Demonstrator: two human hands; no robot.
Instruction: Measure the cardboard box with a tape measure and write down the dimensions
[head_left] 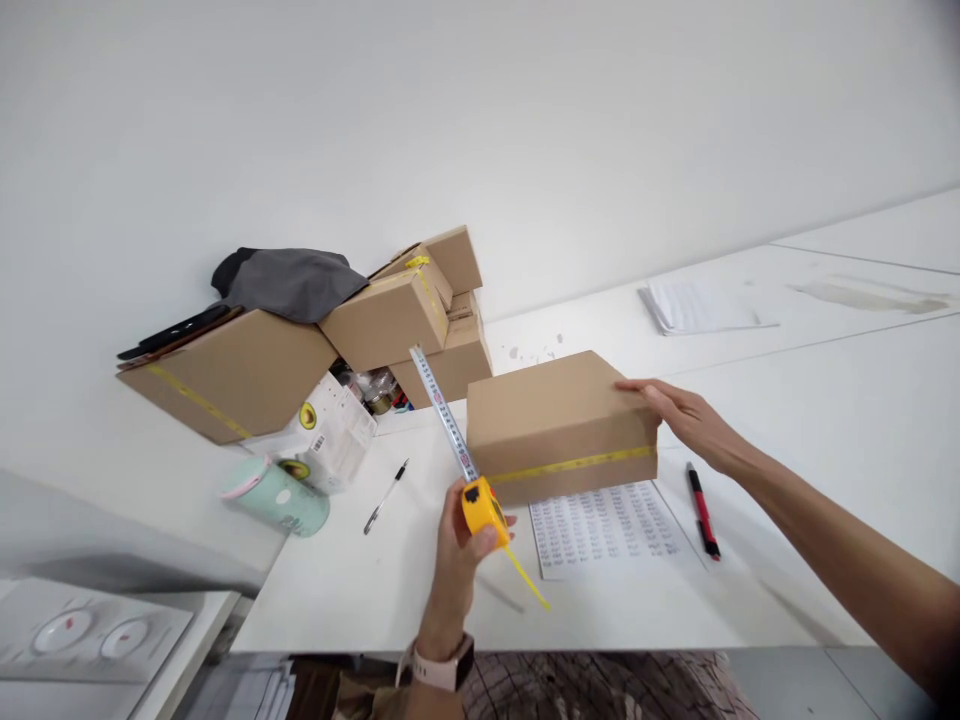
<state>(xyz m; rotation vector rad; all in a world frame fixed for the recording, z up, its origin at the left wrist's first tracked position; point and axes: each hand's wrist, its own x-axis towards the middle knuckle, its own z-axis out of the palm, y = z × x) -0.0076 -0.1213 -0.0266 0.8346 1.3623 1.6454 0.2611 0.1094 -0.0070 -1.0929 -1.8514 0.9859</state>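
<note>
My left hand (459, 545) is closed around a yellow tape measure (484, 507), its white blade (442, 412) drawn out up and to the left along the left end of a cardboard box. That box (559, 425), sealed with yellow tape, stands on the white table (360, 590) over a printed sheet. My right hand (686, 415) rests against the box's right end, fingers stretched along its upper edge. A yellow strap hangs from the tape measure.
Several cardboard boxes (390, 315) are piled at the back left, with a grey cloth (289, 280) on top. A mint-green cup (277, 495) lies near them. A silver pen (385, 497), a red marker (703, 510), a printed sheet (604, 530) and a far paper stack (694, 305) lie on the table.
</note>
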